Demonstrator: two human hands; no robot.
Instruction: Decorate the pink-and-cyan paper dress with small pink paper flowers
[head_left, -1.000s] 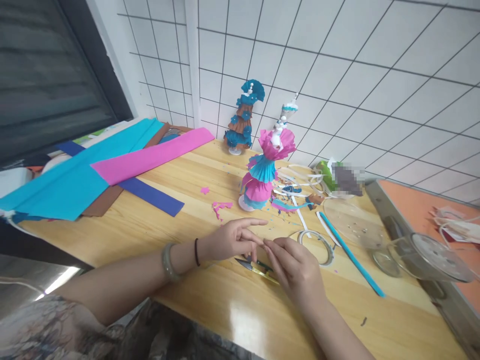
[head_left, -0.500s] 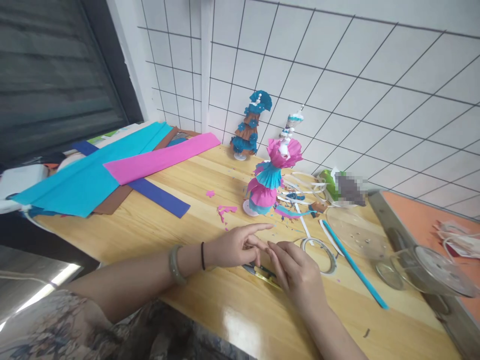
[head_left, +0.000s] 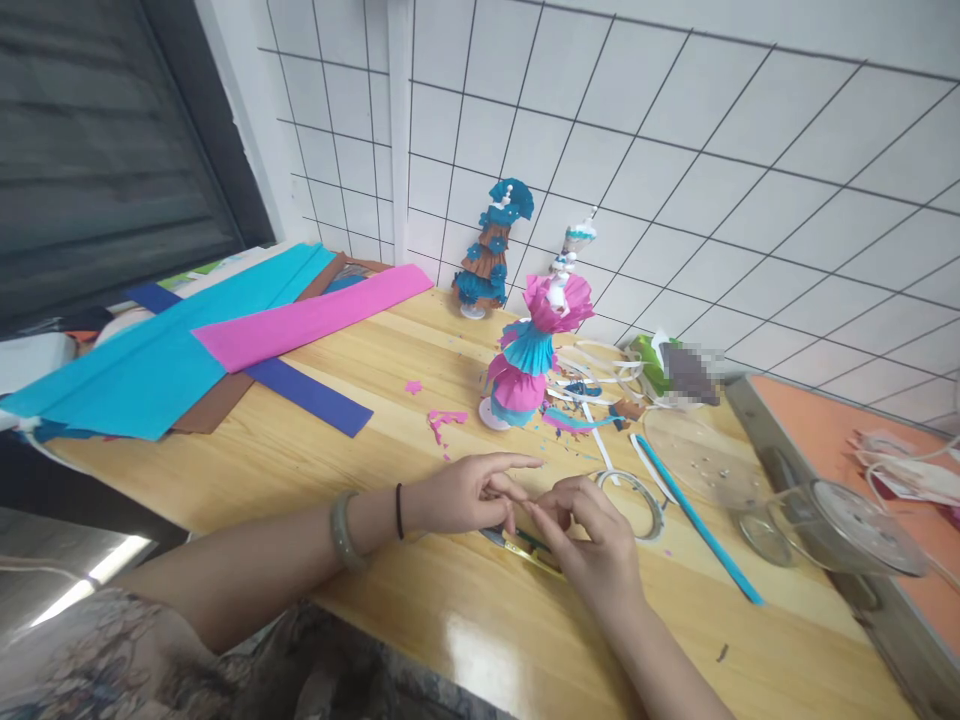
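Over the front of the wooden table, my two hands meet at the fingertips. My left hand stretches its index finger out, while the other fingers curl in toward the thumb. My right hand pinches thumb and index finger right at the left fingertips. Whatever lies between them is too small to make out. Below the hands lies a slim yellow and dark tool, partly covered. A roll of tape lies just beyond my right hand. Behind stands a tiered pink and turquoise crepe paper figure on a round base.
Turquoise, pink and dark blue paper strips overlap at left. A blue and brown paper figure stands near the tiled wall. Right are a thin turquoise strip, a clear plastic container and scattered scraps.
The right fingers have bent and shifted slightly, with the thumb and index finger still at the left fingertips. The whole view has slid a little, so the table things appear farther left.
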